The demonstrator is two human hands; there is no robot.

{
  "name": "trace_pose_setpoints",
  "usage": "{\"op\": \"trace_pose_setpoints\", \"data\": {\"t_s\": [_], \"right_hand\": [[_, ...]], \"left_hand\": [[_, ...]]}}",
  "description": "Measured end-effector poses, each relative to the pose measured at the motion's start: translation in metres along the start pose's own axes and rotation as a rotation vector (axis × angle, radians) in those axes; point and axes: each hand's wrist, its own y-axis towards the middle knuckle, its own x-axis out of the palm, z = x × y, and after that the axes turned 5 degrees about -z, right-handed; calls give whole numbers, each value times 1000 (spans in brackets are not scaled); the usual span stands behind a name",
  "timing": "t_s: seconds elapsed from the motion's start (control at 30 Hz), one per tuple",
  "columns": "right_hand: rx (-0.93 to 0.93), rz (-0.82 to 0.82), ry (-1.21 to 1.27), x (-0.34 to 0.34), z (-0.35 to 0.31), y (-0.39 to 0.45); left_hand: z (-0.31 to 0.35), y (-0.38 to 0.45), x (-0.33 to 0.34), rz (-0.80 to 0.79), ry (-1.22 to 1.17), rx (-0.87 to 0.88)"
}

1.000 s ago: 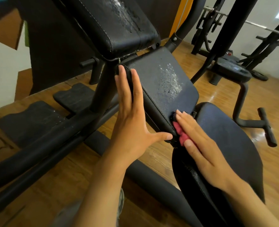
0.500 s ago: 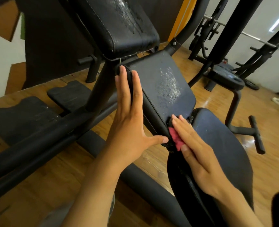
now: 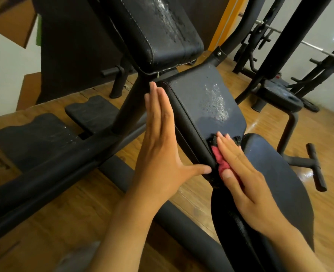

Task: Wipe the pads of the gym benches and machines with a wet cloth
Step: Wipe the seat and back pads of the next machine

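Hiding most of cloth (image 3: 220, 160), right hand (image 3: 247, 181)

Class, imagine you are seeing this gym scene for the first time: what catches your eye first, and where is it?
Two bare hands meet at the centre: the left hand lies flat against the side of a black bench pad, while the right hand presses a pink-red cloth at the pad's near corner. On the pad's top, above the cloth, a glistening speckled patch stands out.

Bare left hand (image 3: 158, 154) and right hand (image 3: 246, 185), short plain nails (image 3: 226, 174).
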Motion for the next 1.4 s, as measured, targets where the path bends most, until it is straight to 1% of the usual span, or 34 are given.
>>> {"op": "trace_pose_setpoints", "data": {"t_s": [0.07,0.2,0.27,0.33,0.43,0.5,0.6,0.7,0.77,0.83,0.97,1.07,1.17,1.23,1.33,1.4], "right_hand": [[-15,-14,-43,-2,-5,10],[-88,30,-78,2,-36,87],[-125,51,-53,5,-45,114],[-105,40,-15,6,-39,105],[-29,31,22,5,-23,50],[-8,45,0,5,-16,23],[-3,46,-54,5,-21,46],[-54,80,-80,6,-37,102],[-109,81,-68,8,-40,115],[-119,61,-65,10,-34,88],[-37,63,-84,11,-11,6],[-35,36,-90,7,-11,20],[-74,65,-70,7,-24,68],[-93,92,-75,9,-26,77],[-65,90,-67,10,-11,41],[5,105,-33,9,8,10]], "left_hand": [[0,1,1,24,40,-27],[1,0,3,50,35,-52],[2,1,2,52,52,-61],[1,1,1,55,45,-52],[-1,0,2,49,27,-30],[-3,1,1,46,29,-21],[-2,1,2,45,19,-20],[1,0,4,36,-41,-34],[2,0,2,53,-80,-35],[0,-1,1,52,-83,-18],[0,-1,-1,30,-81,-26],[-1,1,1,29,-85,-22],[-3,-2,2,37,-93,0],[-2,-3,1,23,-117,12],[-4,-3,-1,12,-134,11],[-6,-4,-1,1,-134,7]]}}
